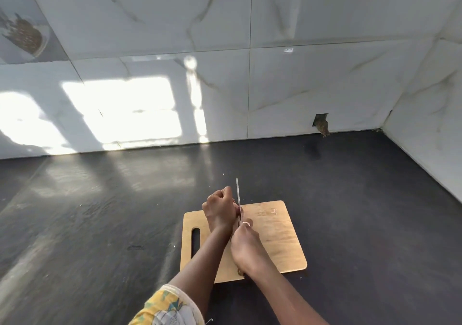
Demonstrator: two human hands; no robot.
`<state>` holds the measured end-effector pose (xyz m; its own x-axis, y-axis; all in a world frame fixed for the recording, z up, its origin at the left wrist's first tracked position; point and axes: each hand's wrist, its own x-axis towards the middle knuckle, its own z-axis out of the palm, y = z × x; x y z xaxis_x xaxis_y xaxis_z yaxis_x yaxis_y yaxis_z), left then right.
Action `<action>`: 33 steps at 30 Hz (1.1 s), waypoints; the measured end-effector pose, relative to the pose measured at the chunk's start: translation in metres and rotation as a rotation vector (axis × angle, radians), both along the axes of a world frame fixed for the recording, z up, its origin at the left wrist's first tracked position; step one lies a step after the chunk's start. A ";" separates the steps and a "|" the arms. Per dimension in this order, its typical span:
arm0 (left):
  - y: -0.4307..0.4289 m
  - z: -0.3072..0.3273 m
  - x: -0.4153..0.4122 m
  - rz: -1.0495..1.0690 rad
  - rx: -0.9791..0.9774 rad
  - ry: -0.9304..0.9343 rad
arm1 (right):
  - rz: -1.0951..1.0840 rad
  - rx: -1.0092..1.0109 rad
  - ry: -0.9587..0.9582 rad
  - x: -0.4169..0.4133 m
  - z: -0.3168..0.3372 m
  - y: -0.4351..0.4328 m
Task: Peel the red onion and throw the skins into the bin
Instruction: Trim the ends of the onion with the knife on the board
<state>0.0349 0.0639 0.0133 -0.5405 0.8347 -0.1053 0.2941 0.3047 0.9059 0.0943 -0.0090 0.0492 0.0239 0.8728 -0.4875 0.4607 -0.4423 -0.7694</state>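
Note:
My left hand (pixel 220 209) is curled over the red onion (pixel 240 210) on the wooden cutting board (pixel 280 239); only a sliver of dark red shows beside my fingers. My right hand (pixel 246 244) grips the handle of a knife (pixel 238 196). The thin blade points away from me and sits against the onion, just right of my left hand. Most of the onion is hidden under my left hand. No bin is in view.
The board lies on a dark countertop (pixel 100 212) that runs to a white marble-tiled wall (pixel 225 75) at the back and right. A small broken hole (pixel 322 125) sits low in the wall. Tiny scraps lie on the counter near the board.

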 end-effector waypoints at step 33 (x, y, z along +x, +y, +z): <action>0.000 0.000 0.001 0.031 -0.016 0.025 | -0.112 -0.070 0.201 0.002 -0.020 0.005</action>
<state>0.0364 0.0637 0.0128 -0.5688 0.8158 -0.1047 0.3064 0.3284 0.8935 0.0967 -0.0042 0.0294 0.0152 0.8342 -0.5512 0.2462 -0.5374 -0.8066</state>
